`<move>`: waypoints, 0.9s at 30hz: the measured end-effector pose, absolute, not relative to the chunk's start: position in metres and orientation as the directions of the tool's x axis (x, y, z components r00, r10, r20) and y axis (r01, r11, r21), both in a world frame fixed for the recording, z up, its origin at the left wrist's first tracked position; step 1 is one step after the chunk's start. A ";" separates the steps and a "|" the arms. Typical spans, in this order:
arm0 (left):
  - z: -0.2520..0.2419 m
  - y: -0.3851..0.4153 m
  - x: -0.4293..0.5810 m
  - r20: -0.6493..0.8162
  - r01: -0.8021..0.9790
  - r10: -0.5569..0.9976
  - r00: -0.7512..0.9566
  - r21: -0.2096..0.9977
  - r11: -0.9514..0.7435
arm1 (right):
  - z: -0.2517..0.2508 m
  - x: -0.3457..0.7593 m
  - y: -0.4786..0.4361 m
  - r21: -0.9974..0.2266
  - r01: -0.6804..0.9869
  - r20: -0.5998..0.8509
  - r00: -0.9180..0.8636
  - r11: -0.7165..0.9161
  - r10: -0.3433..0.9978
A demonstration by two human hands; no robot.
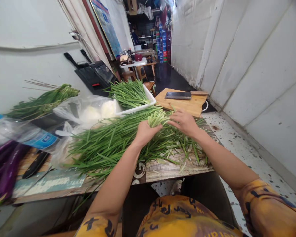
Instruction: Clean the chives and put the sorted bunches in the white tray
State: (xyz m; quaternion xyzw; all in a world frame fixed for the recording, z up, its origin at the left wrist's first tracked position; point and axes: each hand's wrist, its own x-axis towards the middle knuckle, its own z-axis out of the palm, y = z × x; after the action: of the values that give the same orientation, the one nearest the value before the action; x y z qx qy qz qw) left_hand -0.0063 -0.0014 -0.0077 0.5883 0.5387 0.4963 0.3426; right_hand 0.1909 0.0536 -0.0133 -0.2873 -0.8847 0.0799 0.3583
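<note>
A big pile of long green chive stalks lies across the table. My left hand is closed round a bundle of chives, its pale cut ends sticking up. My right hand rests against the ends of that same bundle, fingers bent and touching the stalks. Cut scraps are scattered on the table just below my hands.
A wooden cutting board with a cleaver sits beyond my right hand. A white tray holds more chives. Plastic bags, a water bottle, a black-handled knife and purple eggplants lie left. Wall on the right.
</note>
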 end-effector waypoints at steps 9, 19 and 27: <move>-0.007 -0.002 -0.006 0.204 0.307 0.977 -0.068 0.936 -0.174 | -0.021 0.174 0.045 -0.983 0.009 0.157 -0.462 0.181 0.873; -0.010 0.000 -0.007 0.191 0.241 0.979 -0.066 0.956 -0.170 | -0.014 0.197 0.063 -0.959 0.223 0.188 0.038 0.175 0.981; -0.006 0.000 -0.017 0.237 0.230 0.969 -0.068 0.949 -0.216 | -0.009 0.193 0.044 -0.651 0.455 0.180 -0.685 0.607 0.706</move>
State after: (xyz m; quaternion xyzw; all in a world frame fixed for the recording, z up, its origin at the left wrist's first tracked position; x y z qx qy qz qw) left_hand -0.0166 -0.0001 -0.0061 0.5824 0.5148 0.5185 0.3564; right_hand 0.1929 0.0438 -0.0091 -0.3335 -0.8703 0.2918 0.2150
